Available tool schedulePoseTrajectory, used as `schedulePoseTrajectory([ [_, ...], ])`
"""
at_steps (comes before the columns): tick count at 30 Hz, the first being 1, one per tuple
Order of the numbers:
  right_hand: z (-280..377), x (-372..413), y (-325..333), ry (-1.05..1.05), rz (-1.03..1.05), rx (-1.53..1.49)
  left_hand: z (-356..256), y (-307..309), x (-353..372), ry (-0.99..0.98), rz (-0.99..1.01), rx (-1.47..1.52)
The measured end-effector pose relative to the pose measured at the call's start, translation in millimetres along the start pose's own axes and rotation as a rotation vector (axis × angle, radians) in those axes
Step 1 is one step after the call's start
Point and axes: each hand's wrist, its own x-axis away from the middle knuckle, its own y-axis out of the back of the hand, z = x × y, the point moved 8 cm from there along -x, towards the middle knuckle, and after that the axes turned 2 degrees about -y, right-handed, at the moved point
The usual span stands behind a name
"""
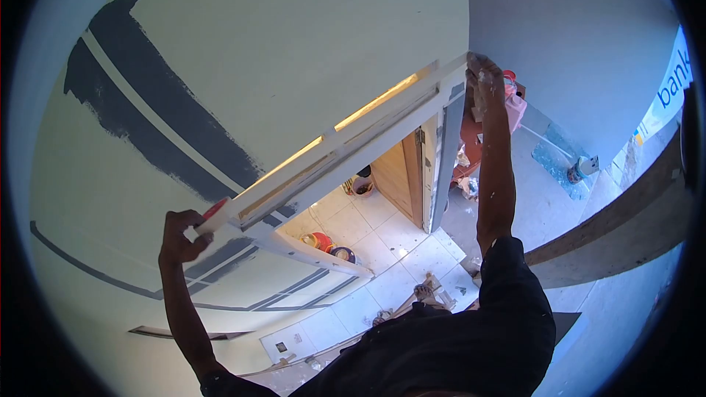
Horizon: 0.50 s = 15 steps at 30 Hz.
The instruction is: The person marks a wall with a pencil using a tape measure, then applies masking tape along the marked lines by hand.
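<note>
Above a doorway, a pale strip of what looks like masking tape stretches between my hands along the top of the white door frame. My left hand is closed on the tape roll, which has a red inner side, at the frame's left end. At the upper right corner of the frame, my right hand is raised against the wall edge; its fingers are blurred, so their grip cannot be made out. Dark grey painted bands cross the pale wall on the left.
A wooden door stands ajar below. Buckets and cans are on the tiled floor. A paint roller lies at the right, near a reddish table. A curved ledge runs along the right.
</note>
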Motion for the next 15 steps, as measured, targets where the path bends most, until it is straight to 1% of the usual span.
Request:
schedulePoseTrajectory([
  [1, -17.6, -16.7, 14.3, -0.123, -0.106, 0.08, 3.8, 4.8, -0.1, 0.011, -0.009, -0.03],
  [2, -23.1, -31.4, 19.6, -0.108, -0.085, 0.0, 8.0, 9.6, -0.4, 0.024, -0.03, -0.04],
  [3, -23.5, -41.7, 20.2, -0.116, -0.072, -0.005, 11.2, 13.7, 1.2, 0.038, -0.036, -0.045],
  [5, -24.0, -59.4, 33.7, -0.155, -0.165, -0.02, 15.9, 24.2, 1.8, 0.037, -0.09, -0.048],
  [6, -23.4, -69.3, 39.1, -0.115, -0.141, -0.018, 19.3, 27.1, 3.4, 0.062, -0.112, -0.017],
  [7, -26.6, -78.4, 44.7, -0.123, -0.132, -0.021, 19.2, 28.6, 3.8, 0.074, -0.116, -0.021],
  [9, -38.6, -99.4, 58.0, -0.211, -0.185, -0.003, 17.2, 34.1, 2.1, 0.089, -0.12, -0.102],
  [11, -46.4, -117.8, 68.5, -0.227, -0.184, 0.025, 15.5, 38.1, 0.2, 0.087, -0.113, -0.168],
  [13, -48.4, -130.8, 72.4, -0.216, -0.2, 0.125, 9.7, 42.1, -1.1, 0.068, -0.131, -0.254],
  [15, -45.9, -140.4, 70.4, -0.042, 0.039, 0.038, 6.6, 43.7, -0.7, 0.103, -0.148, -0.326],
])
